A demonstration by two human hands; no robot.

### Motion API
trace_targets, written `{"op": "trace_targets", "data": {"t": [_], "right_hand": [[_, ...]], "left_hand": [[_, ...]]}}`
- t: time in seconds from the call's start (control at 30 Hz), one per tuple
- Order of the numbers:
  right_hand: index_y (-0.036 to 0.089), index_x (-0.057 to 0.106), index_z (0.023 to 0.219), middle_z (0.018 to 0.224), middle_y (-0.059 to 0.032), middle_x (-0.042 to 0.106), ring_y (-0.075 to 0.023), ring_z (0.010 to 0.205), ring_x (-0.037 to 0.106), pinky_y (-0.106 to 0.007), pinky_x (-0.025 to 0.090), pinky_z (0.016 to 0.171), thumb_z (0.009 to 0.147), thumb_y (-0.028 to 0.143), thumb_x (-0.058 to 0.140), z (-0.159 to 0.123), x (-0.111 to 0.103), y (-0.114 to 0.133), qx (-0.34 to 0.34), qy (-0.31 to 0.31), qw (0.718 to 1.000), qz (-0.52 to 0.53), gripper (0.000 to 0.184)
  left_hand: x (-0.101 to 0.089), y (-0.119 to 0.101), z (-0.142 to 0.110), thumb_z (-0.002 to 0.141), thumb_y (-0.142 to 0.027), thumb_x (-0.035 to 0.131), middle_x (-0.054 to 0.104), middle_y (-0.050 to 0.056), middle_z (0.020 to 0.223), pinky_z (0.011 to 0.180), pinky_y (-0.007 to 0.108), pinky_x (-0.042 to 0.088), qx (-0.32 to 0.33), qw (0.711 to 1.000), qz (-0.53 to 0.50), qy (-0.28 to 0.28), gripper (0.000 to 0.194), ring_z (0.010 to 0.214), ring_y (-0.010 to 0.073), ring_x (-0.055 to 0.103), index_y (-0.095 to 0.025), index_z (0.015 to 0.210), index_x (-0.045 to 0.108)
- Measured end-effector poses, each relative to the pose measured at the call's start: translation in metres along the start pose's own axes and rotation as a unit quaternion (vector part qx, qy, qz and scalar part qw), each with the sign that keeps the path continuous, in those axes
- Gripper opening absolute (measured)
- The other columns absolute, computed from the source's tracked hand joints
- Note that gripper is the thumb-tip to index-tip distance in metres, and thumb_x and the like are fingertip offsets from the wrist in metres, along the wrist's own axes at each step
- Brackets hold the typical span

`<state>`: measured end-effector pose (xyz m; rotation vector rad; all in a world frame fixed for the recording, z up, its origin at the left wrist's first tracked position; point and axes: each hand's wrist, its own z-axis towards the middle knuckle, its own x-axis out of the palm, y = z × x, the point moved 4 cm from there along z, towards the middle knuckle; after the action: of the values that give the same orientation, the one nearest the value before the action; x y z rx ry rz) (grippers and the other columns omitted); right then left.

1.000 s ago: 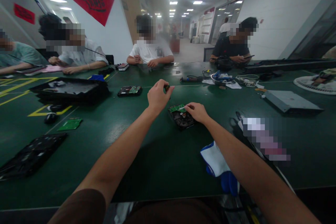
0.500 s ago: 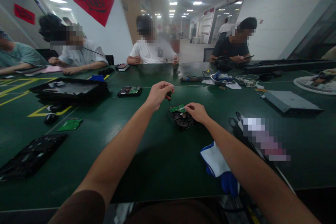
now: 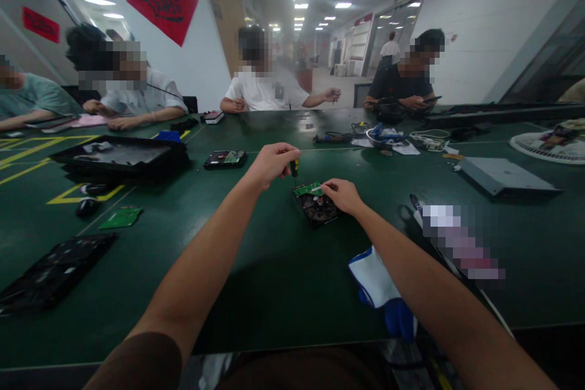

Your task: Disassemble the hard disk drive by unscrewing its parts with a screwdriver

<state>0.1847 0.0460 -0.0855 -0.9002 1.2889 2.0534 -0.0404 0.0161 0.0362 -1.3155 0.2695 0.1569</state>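
Pinched in my left hand is a small screwdriver with a black and yellow handle. It stands upright, its thin shaft pointing down at the far left corner of a hard drive. The drive lies on the table, dark, with a green circuit board along its far side. My right hand is closed at the drive's right side, its thumb and fingers gripping the edge by the board. Where the screwdriver's tip meets the drive is too small to make out.
A second hard drive lies to the left, beyond a loose green board. Black trays and a black panel are at left. A glove lies near my right forearm; a grey metal box is farther right. Several people sit opposite.
My left hand has lowered slightly and its fingers have turned around the screwdriver handle, which shows more now. My right hand and the drive stay put. A person opposite has stretched an arm sideways.
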Motion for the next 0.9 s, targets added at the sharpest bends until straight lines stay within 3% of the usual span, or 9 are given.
{"op": "trace_targets", "data": {"t": [0.2, 0.3, 0.47, 0.73, 0.9], "right_hand": [[0.023, 0.077, 0.099, 0.103, -0.0044, 0.076, -0.0206, 0.092, 0.068, -0.030, 0.048, 0.083, 0.092, 0.043, 0.060, 0.000, -0.001, 0.000, 0.000, -0.001, 1.000, 0.001, 0.027], [0.023, 0.077, 0.099, 0.103, -0.0045, 0.076, -0.0208, 0.092, 0.068, -0.030, 0.048, 0.082, 0.092, 0.043, 0.060, 0.000, -0.001, 0.001, -0.003, 0.000, 1.000, -0.002, 0.027], [0.024, 0.078, 0.098, 0.103, -0.0045, 0.076, -0.0209, 0.094, 0.068, -0.029, 0.048, 0.083, 0.092, 0.043, 0.060, 0.000, 0.000, 0.002, -0.003, 0.002, 1.000, -0.009, 0.027], [0.023, 0.077, 0.100, 0.103, -0.0052, 0.076, -0.0211, 0.093, 0.068, -0.030, 0.048, 0.083, 0.093, 0.043, 0.059, 0.001, 0.001, 0.000, -0.008, 0.005, 1.000, -0.014, 0.028], [0.022, 0.077, 0.099, 0.103, -0.0051, 0.076, -0.0207, 0.092, 0.068, -0.030, 0.048, 0.082, 0.093, 0.043, 0.059, 0.001, 0.000, 0.000, -0.007, 0.006, 1.000, -0.008, 0.028]], "left_hand": [[0.010, 0.007, -0.002, 0.083, -0.035, 0.064, 0.073, 0.010, 0.094, 0.046, 0.027, 0.042, -0.083, 0.985, -0.138, 0.059, 0.019, 0.051, 0.0121, 0.060, -0.018, 0.092, 0.067], [0.009, 0.007, -0.003, 0.081, -0.034, 0.063, 0.073, 0.012, 0.094, 0.046, 0.026, 0.043, -0.093, 0.986, -0.127, 0.061, 0.019, 0.055, 0.0154, 0.065, -0.017, 0.088, 0.069], [0.010, 0.001, -0.008, 0.079, -0.034, 0.065, 0.070, 0.012, 0.091, 0.046, 0.026, 0.045, -0.104, 0.984, -0.084, 0.115, 0.020, 0.058, 0.0176, 0.068, -0.017, 0.087, 0.072], [0.014, 0.010, -0.006, 0.081, -0.041, 0.065, 0.073, 0.015, 0.096, 0.054, 0.032, 0.053, -0.150, 0.969, -0.153, 0.119, 0.027, 0.067, 0.0252, 0.073, -0.018, 0.095, 0.061], [0.008, 0.011, -0.004, 0.079, -0.040, 0.064, 0.071, 0.016, 0.096, 0.054, 0.031, 0.052, -0.140, 0.979, -0.121, 0.090, 0.026, 0.068, 0.0250, 0.073, -0.016, 0.089, 0.067]]}}
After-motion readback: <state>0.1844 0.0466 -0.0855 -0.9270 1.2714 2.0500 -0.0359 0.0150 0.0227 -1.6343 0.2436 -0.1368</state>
